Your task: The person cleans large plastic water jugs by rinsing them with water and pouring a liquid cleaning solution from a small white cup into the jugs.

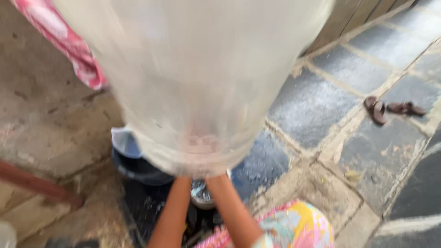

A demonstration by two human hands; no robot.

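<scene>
A pale, translucent cloth (193, 78), motion-blurred, spreads up and away from both hands, its long axis running straight ahead of them; the forearms (202, 216) converge under its lower hem; both hands are hidden behind it, so their grip is unclear; a dark basin (138, 170) lies just beneath.

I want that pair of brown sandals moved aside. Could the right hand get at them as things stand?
Probably not. Both hands seem busy under the big white cloth, which hides them, and the sandals lie well off to the right across the stone floor.
</scene>
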